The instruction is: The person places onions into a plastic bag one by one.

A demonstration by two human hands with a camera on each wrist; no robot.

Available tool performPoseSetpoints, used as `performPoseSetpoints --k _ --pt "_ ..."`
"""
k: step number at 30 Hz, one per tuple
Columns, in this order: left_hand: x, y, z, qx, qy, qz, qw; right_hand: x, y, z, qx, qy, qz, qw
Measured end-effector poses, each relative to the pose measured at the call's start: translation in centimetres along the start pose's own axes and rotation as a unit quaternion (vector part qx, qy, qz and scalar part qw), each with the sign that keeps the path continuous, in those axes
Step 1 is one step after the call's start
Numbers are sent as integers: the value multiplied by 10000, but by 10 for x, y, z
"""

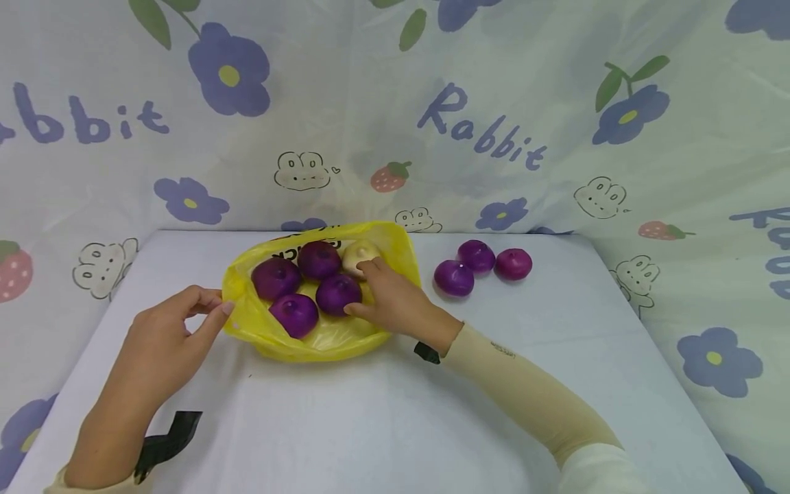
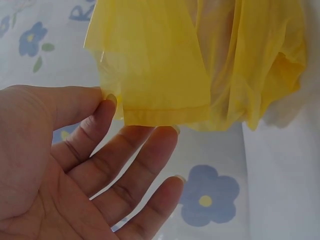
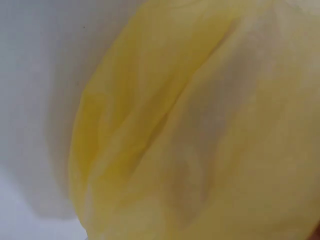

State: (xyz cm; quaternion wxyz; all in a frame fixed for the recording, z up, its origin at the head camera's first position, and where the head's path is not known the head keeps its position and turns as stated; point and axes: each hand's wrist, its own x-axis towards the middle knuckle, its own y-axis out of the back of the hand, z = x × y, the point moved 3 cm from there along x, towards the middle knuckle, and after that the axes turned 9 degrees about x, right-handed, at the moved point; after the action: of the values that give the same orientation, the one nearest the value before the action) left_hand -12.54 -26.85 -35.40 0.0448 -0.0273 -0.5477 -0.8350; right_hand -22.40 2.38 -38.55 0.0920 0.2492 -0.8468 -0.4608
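A yellow plastic bag [image 1: 327,346] lies with its mouth spread wide on the table. Inside it sit several purple onions [image 1: 294,315] and one pale onion [image 1: 360,255]. My left hand [image 1: 169,343] pinches the bag's left rim between thumb and forefinger; in the left wrist view the other fingers [image 2: 159,155] extend loosely below the yellow film. Over the bag's right side reaches my right hand [image 1: 398,298], its fingers at the pale onion and its thumb by a purple one, spread apart. Yellow film [image 3: 150,125] fills most of the right wrist view, hiding the right fingers.
Three more purple onions [image 1: 454,278] stand grouped on the table to the right of the bag. A white cloth [image 1: 524,384] covers the table. Behind it hangs a curtain [image 1: 345,123] printed with flowers and rabbits.
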Motion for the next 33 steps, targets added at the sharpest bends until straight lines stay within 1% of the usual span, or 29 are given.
performPoseSetpoints --k 6,15,25,29,33 --pt "0 -1 -1 4 34 -9 10000 -8 6 -2 159 276 124 9994" --pt "0 -1 -1 21 25 21 10000 -23 11 -3 453 728 30 9963" --pt "1 0 -3 -19 -5 36 10000 -42 16 -7 738 975 -95 9924" --pt "0 0 -3 -30 17 34 10000 -50 17 -9 661 966 -147 9930" --pt "1 0 -3 -42 0 45 10000 -60 20 -10 545 969 -95 9938"
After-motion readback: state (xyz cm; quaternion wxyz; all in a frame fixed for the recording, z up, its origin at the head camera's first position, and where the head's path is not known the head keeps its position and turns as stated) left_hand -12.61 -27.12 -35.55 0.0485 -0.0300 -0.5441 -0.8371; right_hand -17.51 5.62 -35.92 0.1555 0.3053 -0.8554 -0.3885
